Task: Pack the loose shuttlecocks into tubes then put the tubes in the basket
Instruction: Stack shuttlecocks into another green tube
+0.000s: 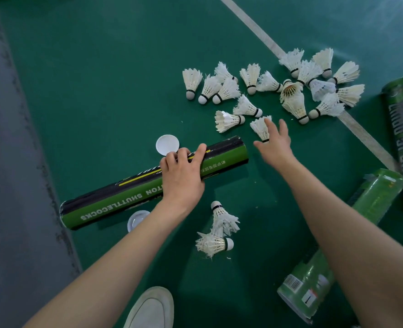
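Many loose shuttlecocks [276, 88] lay scattered on the floor [105, 74], far right of the tube [153, 183]. Packing was under way: the left hand [182, 176] clasped the tube, while the right hand [275, 144], fingers spread, reached onto one shuttlecock [259, 127]. Next it likely needed pinching and feeding into the tube's far end.

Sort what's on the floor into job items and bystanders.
Job items: the tube under the left hand; the shuttlecock at the right hand; loose shuttlecocks; spare green tubes; white caps.

Bystanders: white shoe; court line; grey mat.
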Tool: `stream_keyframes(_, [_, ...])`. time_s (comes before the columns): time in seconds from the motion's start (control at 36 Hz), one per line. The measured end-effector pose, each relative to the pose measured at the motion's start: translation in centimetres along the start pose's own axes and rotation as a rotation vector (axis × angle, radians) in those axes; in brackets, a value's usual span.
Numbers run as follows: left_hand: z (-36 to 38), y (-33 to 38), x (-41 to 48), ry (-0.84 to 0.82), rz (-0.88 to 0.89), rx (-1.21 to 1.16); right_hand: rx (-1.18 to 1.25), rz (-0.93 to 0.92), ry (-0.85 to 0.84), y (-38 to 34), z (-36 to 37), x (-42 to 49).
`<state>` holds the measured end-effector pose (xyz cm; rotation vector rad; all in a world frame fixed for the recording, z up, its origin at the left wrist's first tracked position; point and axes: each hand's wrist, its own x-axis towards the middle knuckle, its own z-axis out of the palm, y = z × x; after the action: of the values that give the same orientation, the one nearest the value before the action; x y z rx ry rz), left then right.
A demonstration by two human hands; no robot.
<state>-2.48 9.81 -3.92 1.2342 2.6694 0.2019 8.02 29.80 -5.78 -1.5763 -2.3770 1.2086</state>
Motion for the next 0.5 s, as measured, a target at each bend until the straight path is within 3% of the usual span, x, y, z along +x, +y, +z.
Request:
stream_keyframes(0.11, [0.2, -0.8, -0.1, -0.005, 0.026, 0.055, -0.218, -0.017, -0.058, -0.5, 0.0, 1.9])
stream_keyframes(0.31, [0.3, -2.1, 0.3, -0.049, -0.007, 0.064, -0.382, 0.071, -0.185, 0.3, 0.8, 3.3])
stream_keyframes(0.42, [0.4, -2.1, 0.5, -0.055, -0.013, 0.061, -0.393, -0.042, -0.045, 1.1, 0.9, 3.1])
stream_keyframes(0.5, [0.6, -2.0, 0.4, -0.064, -0.004, 0.066, -0.424, -0.058, -0.033, 1.3, 1.4, 2.2])
